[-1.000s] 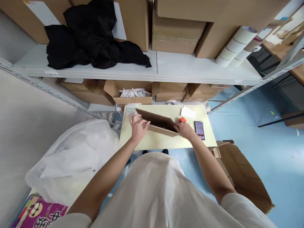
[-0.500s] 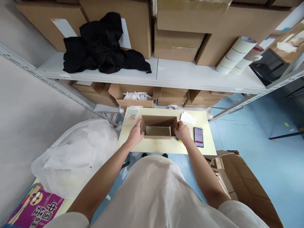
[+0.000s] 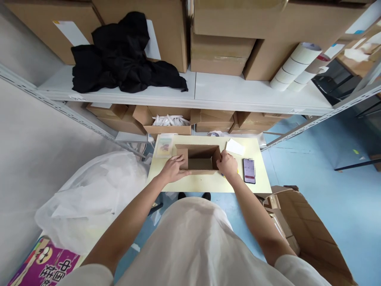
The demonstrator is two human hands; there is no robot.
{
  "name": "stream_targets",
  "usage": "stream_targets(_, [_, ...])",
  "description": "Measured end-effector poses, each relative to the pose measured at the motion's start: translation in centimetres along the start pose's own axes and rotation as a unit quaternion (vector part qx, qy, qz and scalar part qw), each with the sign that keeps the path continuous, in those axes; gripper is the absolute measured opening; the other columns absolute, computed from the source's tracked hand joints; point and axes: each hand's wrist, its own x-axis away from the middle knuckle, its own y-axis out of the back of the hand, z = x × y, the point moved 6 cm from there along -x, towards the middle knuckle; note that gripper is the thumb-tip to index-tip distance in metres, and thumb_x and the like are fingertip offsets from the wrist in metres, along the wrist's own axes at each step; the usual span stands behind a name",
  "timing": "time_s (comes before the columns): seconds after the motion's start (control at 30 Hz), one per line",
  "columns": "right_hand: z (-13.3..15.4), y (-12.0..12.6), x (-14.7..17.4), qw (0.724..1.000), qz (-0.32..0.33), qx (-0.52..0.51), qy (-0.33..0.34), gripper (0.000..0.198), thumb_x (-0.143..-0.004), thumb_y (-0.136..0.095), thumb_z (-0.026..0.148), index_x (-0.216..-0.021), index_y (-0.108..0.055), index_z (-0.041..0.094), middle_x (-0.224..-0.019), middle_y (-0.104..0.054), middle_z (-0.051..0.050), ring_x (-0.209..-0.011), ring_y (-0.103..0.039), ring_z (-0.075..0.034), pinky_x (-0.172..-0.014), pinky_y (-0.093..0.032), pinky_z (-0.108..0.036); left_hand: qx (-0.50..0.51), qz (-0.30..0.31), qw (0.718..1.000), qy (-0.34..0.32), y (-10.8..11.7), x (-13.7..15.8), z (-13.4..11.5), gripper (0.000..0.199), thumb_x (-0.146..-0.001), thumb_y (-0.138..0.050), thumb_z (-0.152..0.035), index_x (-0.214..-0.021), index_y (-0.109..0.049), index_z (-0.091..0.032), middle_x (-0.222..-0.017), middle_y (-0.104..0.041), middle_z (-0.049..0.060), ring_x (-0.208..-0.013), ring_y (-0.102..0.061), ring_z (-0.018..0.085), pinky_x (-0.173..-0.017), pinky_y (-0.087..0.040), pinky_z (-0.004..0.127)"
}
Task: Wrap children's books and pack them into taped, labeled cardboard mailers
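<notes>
A small brown cardboard box stands open-topped on the pale yellow table in front of me. One short flap at its left end is folded inward over the opening. My left hand presses on that flap with outstretched fingers, its thumb apart along the front wall. At the opposite end, my right hand is closed on the box's right edge, its fingertips partly hidden. A yellow and blue object is mostly covered beneath my right hand.
A phone and a white card lie right of the box, a clear packet at left. Shelves with cartons rise behind. A big white plastic bag stands left; a large open carton is at lower right.
The left flap has come down inward over the box opening. My left hand has shifted from gripping the left wall to lying on the flap; my right hand stays put.
</notes>
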Motion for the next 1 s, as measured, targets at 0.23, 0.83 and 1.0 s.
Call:
stream_targets(0.23, [0.0,-0.4,-0.2,0.994,-0.088,-0.059,0.027,0.014,-0.084,-0.046,0.026,-0.091,-0.054,0.017,-0.077,-0.066,-0.007,-0.069,-0.061,-0.02,-0.058,-0.035,-0.027,0.066,0.06,0.996,-0.016,0.0,0.7,1.2,0.051,-0.083,-0.051,-0.051,-0.116,-0.064,-0.014,-0.136,-0.049,0.015,-0.133,-0.036,0.032,-0.106,-0.036,0.05])
stream_targets(0.83, [-0.2,-3.3,2.0,0.903,0.131,-0.237,0.333,0.064,-0.081,-0.05,0.061,-0.128,-0.056,0.018,-0.15,-0.028,-0.013,-0.139,-0.022,-0.034,-0.11,-0.025,-0.05,0.236,-0.051,0.97,0.017,-1.0,2.4,3.4,0.045,-0.082,-0.054,-0.046,-0.112,-0.064,-0.012,-0.134,-0.051,0.017,-0.132,-0.038,0.029,-0.107,-0.035,0.047])
stream_targets(1.0, [-0.4,-4.5,1.3,0.904,0.122,-0.248,0.325,0.047,-0.081,-0.055,0.056,-0.107,-0.07,0.02,-0.14,-0.046,-0.013,-0.136,-0.03,-0.031,-0.109,-0.03,-0.048,0.305,-0.158,0.935,0.092,-2.5,3.8,4.5,0.036,-0.084,-0.053,-0.04,-0.111,-0.057,-0.016,-0.128,-0.056,0.017,-0.12,-0.053,0.025,-0.099,-0.045,0.044])
